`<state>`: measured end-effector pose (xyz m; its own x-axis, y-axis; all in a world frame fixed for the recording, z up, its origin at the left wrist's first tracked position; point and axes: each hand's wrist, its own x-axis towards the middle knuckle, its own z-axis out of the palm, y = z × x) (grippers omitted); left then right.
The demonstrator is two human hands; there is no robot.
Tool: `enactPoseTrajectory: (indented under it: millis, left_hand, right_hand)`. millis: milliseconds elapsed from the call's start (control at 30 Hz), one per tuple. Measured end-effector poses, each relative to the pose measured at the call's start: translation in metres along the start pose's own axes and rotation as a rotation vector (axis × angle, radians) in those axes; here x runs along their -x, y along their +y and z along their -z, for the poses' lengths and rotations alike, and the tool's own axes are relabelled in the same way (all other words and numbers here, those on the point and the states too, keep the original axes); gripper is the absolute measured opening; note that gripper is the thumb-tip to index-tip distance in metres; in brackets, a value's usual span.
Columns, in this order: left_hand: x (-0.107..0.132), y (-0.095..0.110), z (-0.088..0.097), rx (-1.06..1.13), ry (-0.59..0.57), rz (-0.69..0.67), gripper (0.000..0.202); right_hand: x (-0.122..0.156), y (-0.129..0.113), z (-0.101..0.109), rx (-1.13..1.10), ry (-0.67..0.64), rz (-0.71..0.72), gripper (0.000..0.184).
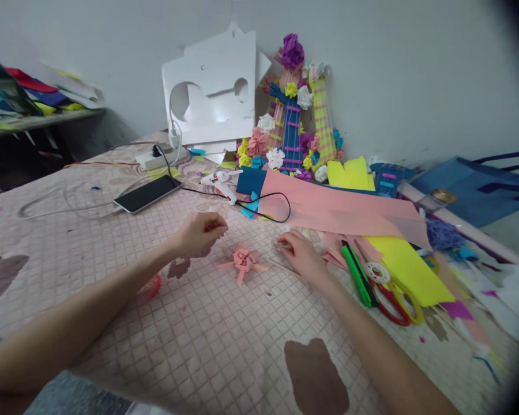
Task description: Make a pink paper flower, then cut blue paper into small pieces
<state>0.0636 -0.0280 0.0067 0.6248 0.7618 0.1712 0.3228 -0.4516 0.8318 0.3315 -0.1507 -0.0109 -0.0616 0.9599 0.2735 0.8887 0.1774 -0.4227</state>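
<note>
A pink paper flower (pixel 243 259) with strips sticking out around it lies on the table between my two hands, touched by neither. My left hand (pixel 199 231) hovers to the left of it, its fingers curled in with the tips together; nothing shows in them. To the flower's right is my right hand (pixel 303 255), with bent fingers and a small gap between thumb and fingers. A thin stick (pixel 284 266) lies just below that hand. Close by on the right are a green cutter knife (pixel 358 274) and scissors with red and yellow handles (pixel 391 300).
Behind the hands, a white glue gun (pixel 220 184) with a black cable lies beside long pink paper (pixel 328 202). A phone (pixel 147 193) and power strip (pixel 162 157) sit at left. Flower-decorated paper guitars (pixel 292 129) and a white board (pixel 211 86) lean on the wall.
</note>
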Motion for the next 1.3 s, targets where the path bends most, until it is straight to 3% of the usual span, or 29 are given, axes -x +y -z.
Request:
enactPoseTrajectory:
  millis: [133,233,333,400,500,667,800,967,1100,1300]
  left_hand:
    - [0.001,0.000,0.003,-0.025,-0.011,-0.021,0.018]
    - [0.002,0.000,0.004,-0.047,-0.020,-0.044,0.017]
    - [0.003,-0.001,0.003,-0.041,-0.013,-0.027,0.017]
    - [0.003,-0.002,0.001,-0.026,0.008,-0.015,0.015]
    - [0.003,-0.002,-0.001,-0.006,0.043,-0.026,0.015]
    - [0.007,0.007,-0.002,-0.031,0.013,-0.018,0.011]
    - [0.012,0.012,-0.004,-0.025,-0.015,0.019,0.016]
    - [0.012,0.007,-0.005,0.047,-0.062,0.073,0.022]
    - [0.013,0.009,-0.004,-0.003,-0.082,0.051,0.021]
    - [0.016,0.016,-0.003,-0.094,-0.097,0.000,0.023]
  right_hand:
    - [-0.012,-0.002,0.003,0.151,-0.020,0.040,0.014]
    - [-0.010,0.010,0.022,0.208,0.128,-0.024,0.015]
    - [0.003,0.030,0.044,0.264,0.310,-0.178,0.025]
    - [0.017,0.040,0.054,0.214,0.336,-0.245,0.024]
    - [0.039,0.041,0.058,0.023,0.267,-0.264,0.012]
    - [0.056,0.011,0.046,-0.111,-0.020,-0.206,0.009]
    - [0.056,-0.008,0.034,-0.046,-0.124,-0.142,0.004]
    - [0.046,-0.007,0.023,-0.080,-0.096,-0.111,0.004]
    - [0.017,-0.004,0.012,-0.097,0.002,-0.071,0.009]
    - [-0.019,0.000,-0.004,-0.101,-0.008,-0.004,0.010]
